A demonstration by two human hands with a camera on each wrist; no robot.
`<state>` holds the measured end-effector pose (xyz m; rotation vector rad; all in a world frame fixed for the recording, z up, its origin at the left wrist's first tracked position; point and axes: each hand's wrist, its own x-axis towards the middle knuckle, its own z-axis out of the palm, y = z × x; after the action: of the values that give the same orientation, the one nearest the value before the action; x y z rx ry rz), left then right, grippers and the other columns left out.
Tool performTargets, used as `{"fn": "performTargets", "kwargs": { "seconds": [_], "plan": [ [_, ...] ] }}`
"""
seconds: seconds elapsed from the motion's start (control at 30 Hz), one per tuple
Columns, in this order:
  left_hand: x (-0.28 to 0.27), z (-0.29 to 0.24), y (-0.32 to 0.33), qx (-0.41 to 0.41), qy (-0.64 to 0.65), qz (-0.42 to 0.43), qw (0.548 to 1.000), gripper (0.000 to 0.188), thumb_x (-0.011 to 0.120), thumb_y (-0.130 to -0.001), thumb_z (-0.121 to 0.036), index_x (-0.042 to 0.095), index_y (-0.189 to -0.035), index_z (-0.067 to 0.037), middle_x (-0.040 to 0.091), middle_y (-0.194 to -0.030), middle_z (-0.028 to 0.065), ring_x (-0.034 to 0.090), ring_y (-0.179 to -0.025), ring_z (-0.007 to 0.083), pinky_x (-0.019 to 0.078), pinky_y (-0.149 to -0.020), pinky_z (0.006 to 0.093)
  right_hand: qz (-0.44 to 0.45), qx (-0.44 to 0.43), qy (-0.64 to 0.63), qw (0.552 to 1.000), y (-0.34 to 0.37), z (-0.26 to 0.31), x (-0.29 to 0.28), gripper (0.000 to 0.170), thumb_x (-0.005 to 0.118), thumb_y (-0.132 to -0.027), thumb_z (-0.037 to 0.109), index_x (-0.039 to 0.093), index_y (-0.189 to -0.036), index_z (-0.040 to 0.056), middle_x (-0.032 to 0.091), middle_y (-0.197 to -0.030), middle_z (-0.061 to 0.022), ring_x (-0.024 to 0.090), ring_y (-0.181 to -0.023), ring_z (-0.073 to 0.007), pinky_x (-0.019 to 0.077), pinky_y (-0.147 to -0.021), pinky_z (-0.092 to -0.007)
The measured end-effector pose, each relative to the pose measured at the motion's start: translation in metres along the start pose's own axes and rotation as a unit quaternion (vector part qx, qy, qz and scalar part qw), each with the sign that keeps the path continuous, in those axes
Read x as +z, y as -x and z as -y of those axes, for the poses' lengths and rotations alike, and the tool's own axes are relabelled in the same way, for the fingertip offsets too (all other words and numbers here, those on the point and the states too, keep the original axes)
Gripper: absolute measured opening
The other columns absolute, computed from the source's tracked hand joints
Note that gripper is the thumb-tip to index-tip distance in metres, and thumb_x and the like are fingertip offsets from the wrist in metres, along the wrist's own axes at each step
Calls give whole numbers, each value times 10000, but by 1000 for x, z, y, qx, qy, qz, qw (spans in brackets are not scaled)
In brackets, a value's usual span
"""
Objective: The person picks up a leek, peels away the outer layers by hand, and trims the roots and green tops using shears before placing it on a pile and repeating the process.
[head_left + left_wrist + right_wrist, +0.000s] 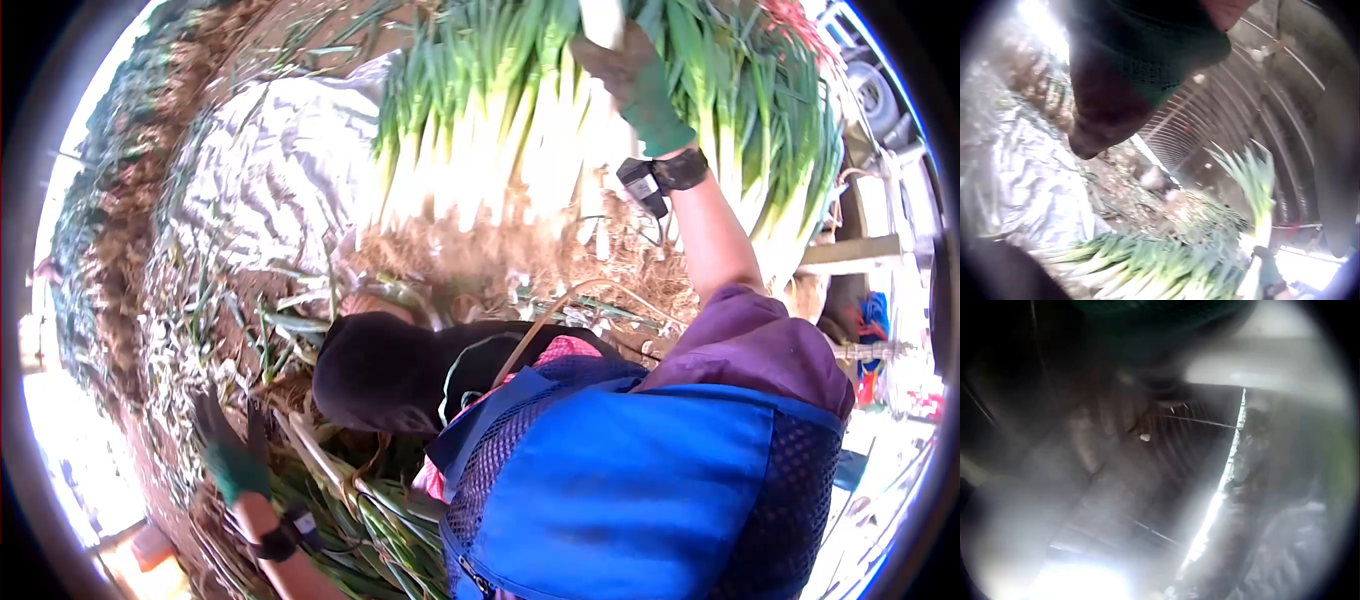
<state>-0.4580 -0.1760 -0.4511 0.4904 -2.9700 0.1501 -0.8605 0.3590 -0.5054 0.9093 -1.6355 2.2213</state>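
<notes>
In the head view a row of green-topped leeks [540,130] lies at the top. Over it the right hand [645,95], in a green and brown glove, grips a white leek stalk [603,22]; the left wrist view shows this leek [1263,219] raised upright, leaves up, in the right hand [1267,269]. The gloved left hand [235,450] is held low at the left with its fingers spread and nothing in them, above leaf scraps and near a pile of leeks [390,540]. In the right wrist view, the blurred stalk [1260,362] crosses below the green glove [1160,315].
A crumpled white sheet [275,160] lies left of the leek row. Roots and leaf debris [450,260] cover the ground below it. Another person in a dark hood [375,370] and blue vest [620,490] fills the lower middle. A wooden beam [850,254] is at the right.
</notes>
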Motion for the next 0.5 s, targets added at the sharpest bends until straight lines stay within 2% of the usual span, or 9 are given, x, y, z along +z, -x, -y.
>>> {"fn": "performTargets", "kwargs": {
  "seconds": [0.07, 0.13, 0.2, 0.23, 0.27, 0.33, 0.4, 0.47, 0.5],
  "plan": [
    [36, -1, 29, -210, 23, 185, 960, 778, 754, -851, -368, 391, -1482, -95, 434, -1467, 251, 505, -1295, 399, 464, -1043, 471, -91, 95, 413, 901, 26, -16, -83, 610, 757, -889, 263, 482, -1327, -60, 641, -1228, -236, 674, -1064, -280, 546, -878, -398],
    [98, 40, 71, -295, 101, 294, 903, 840, 793, -819, -349, 365, -1486, -73, 475, -1428, 245, 598, -1151, 351, 510, -953, 442, -163, 265, 553, 773, 53, -24, -120, 591, 740, -897, 208, 471, -1345, -67, 601, -1316, -266, 648, -1146, -313, 513, -942, -397],
    [189, 109, 136, -330, 225, 278, 873, 885, 824, -788, -330, 355, -1479, -38, 548, -1328, 225, 620, -1028, 290, 529, -840, 428, -232, 440, 599, 627, 80, -54, -162, 607, 730, -888, 201, 457, -1340, -99, 591, -1333, -263, 631, -1176, -313, 478, -1001, -386],
    [187, 103, 148, -398, 307, 273, 820, 884, 820, -792, -319, 347, -1480, -25, 580, -1263, 200, 616, -978, 261, 526, -792, 413, -240, 500, 592, 585, 97, -69, -183, 711, 727, -868, 256, 391, -1375, -112, 546, -1374, -271, 576, -1237, -319, 445, -1042, -385],
    [184, 90, 163, -462, 384, 263, 755, 884, 816, -797, -307, 338, -1480, -13, 613, -1198, 175, 612, -929, 232, 523, -743, 399, -236, 539, 574, 570, 112, -82, -201, 816, 723, -849, 312, 325, -1411, -125, 500, -1416, -279, 520, -1297, -325, 413, -1083, -384],
    [172, 61, 179, -511, 429, 246, 703, 728, 797, -821, -285, 441, -1395, -12, 656, -1032, 109, 573, -732, 160, 476, -622, 311, -198, 576, 566, 556, 131, -105, -229, 1027, 716, -809, 422, 192, -1481, -151, 410, -1499, -294, 409, -1418, -336, 348, -1166, -381],
    [171, 56, 187, -439, 411, 280, 748, 570, 772, -847, -280, 530, -1292, -19, 649, -969, 67, 563, -734, 148, 470, -621, 306, -90, 585, 663, 458, 138, -153, -253, 715, 559, -927, 541, 439, -1426, 44, 559, -1431, -143, 520, -1331, -274, 352, -1124, -388],
    [173, 56, 194, -434, 415, 277, 750, 499, 763, -860, -284, 566, -1240, -26, 642, -948, 52, 569, -786, 141, 474, -659, 299, -197, 580, 572, 546, 131, -150, -237, 924, 724, -789, 437, 292, -1391, -115, 494, -1417, -295, 552, -1277, -377, 428, -1094, -407],
    [173, 51, 189, -454, 403, 273, 747, 503, 766, -859, -289, 566, -1235, -22, 644, -950, 57, 573, -793, 146, 472, -659, 299, -195, 588, 564, 546, 131, -163, -253, 909, 738, -782, 415, 291, -1383, -101, 515, -1385, -296, 576, -1239, -375, 446, -1073, -407]
  ]
}}
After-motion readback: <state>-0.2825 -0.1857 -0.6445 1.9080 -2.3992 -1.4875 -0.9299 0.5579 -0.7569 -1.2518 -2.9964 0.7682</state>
